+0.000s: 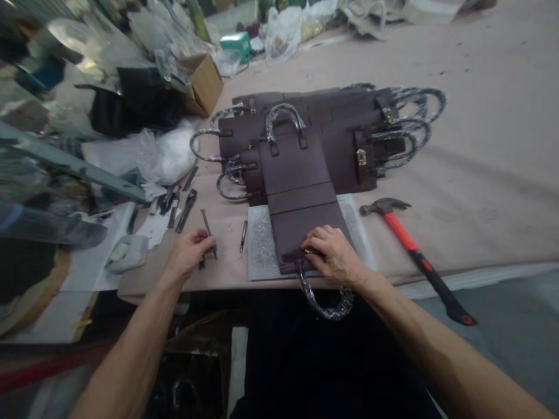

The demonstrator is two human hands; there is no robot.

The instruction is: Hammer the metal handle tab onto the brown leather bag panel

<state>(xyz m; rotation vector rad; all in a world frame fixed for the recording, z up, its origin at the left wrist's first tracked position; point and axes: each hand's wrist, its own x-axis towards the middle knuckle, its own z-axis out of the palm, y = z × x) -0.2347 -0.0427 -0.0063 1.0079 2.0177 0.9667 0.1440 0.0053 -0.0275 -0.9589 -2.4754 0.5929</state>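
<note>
A dark brown leather bag panel [301, 198] lies over a speckled stone slab [259, 244] at the table's front edge. On its near end rests my right hand [329, 253], fingers bent and closed on a short strap [292, 256] with a small metal fitting. A plastic-wrapped handle [332, 311] hangs over the edge below that hand. To the left, my left hand [192, 250] pinches a thin metal punch [207, 224] at the tabletop. Another slim punch [243, 235] lies between that hand and the slab.
A claw hammer [408, 244] with a red and black handle lies to the right. Several more brown bag panels [340, 128] with wrapped handles are stacked behind. Dark hand tools [187, 210], a cardboard box [203, 84] and plastic bags [283, 35] crowd the left and back.
</note>
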